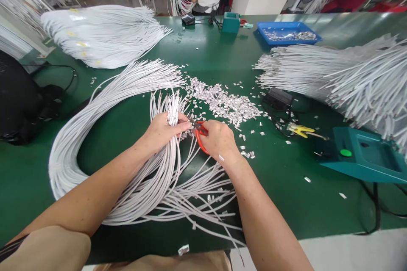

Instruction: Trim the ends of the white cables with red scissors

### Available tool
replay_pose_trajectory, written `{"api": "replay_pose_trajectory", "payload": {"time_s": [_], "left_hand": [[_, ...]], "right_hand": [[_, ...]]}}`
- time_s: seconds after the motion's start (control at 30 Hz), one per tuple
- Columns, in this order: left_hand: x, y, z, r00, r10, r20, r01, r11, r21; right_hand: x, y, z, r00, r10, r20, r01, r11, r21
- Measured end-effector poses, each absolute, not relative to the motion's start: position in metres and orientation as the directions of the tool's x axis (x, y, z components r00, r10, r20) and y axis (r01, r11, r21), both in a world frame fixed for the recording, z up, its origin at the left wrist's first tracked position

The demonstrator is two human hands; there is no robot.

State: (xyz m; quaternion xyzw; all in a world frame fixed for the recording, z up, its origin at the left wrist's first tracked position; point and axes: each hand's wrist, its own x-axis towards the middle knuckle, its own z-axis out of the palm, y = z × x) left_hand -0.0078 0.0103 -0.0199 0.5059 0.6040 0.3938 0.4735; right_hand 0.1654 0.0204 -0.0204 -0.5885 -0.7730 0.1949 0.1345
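My left hand (167,129) is closed around a bunch of white cables (171,152), whose ends stick up above the fingers. In my right hand (221,137) is a pair of scissors (201,133) with orange handles. Its blades point left toward the thumb of my left hand and the cable bunch. Whether the blades touch a cable cannot be made out. The held cables belong to a long bundle that curves round to the left, with other ends fanned out below my hands. Small silvery foil scraps (229,103) lie heaped just beyond my hands.
White cable bundles lie at the back left (101,36) and right (318,67). A teal device (362,152) and yellow-handled pliers (300,130) are at the right. Behind stand a blue tray (289,42) of scraps and a green device (231,23). Two people are beyond the table.
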Motion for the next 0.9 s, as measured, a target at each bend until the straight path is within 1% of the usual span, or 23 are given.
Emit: {"api": "replay_pose_trajectory", "payload": {"time_s": [0.13,0.2,0.27,0.3,0.33,0.37,0.43,0.5,0.57,0.63,0.77,0.9], "left_hand": [[-0.008,0.010,-0.019,-0.006,0.991,-0.133,0.272,0.130,0.953],[-0.008,0.009,-0.019,0.008,0.994,-0.106,0.289,0.099,0.952],[-0.008,0.009,-0.019,0.012,0.994,-0.105,0.295,0.097,0.951],[-0.008,0.009,-0.019,0.011,0.993,-0.116,0.288,0.108,0.952],[-0.008,0.009,-0.019,0.011,0.991,-0.130,0.275,0.122,0.954],[-0.008,0.009,-0.018,0.013,0.989,-0.147,0.258,0.138,0.956],[-0.007,0.008,-0.018,0.023,0.985,-0.173,0.229,0.163,0.960],[-0.005,0.008,-0.016,0.043,0.983,-0.180,0.232,0.165,0.959],[-0.004,0.008,-0.014,0.066,0.983,-0.173,0.259,0.151,0.954],[-0.004,0.008,-0.013,0.077,0.983,-0.164,0.281,0.136,0.950],[-0.001,0.008,-0.009,0.052,0.984,-0.168,0.312,0.144,0.939],[0.003,0.008,-0.006,0.039,0.991,-0.128,0.401,0.102,0.910]], "right_hand": [[0.164,0.022,-0.025,-0.279,0.960,-0.005,0.854,0.246,-0.459],[0.166,0.024,-0.027,-0.278,0.961,0.005,0.841,0.246,-0.482],[0.168,0.025,-0.028,-0.262,0.965,0.010,0.799,0.223,-0.558],[0.170,0.027,-0.028,-0.234,0.972,0.010,0.757,0.189,-0.625],[0.170,0.028,-0.028,-0.198,0.980,0.003,0.688,0.141,-0.712],[0.171,0.029,-0.027,-0.163,0.987,-0.013,0.585,0.086,-0.806],[0.170,0.030,-0.025,-0.126,0.991,-0.054,0.313,-0.011,-0.950],[0.167,0.030,-0.023,-0.146,0.987,-0.070,0.073,-0.060,-0.996],[0.163,0.029,-0.022,-0.158,0.986,-0.057,-0.045,-0.065,-0.997],[0.162,0.028,-0.022,-0.159,0.986,-0.047,-0.077,-0.060,-0.995],[0.158,0.026,-0.025,-0.150,0.987,-0.059,-0.067,-0.070,-0.995],[0.149,0.021,-0.027,-0.023,0.995,-0.094,-0.012,-0.094,-0.995]]}}
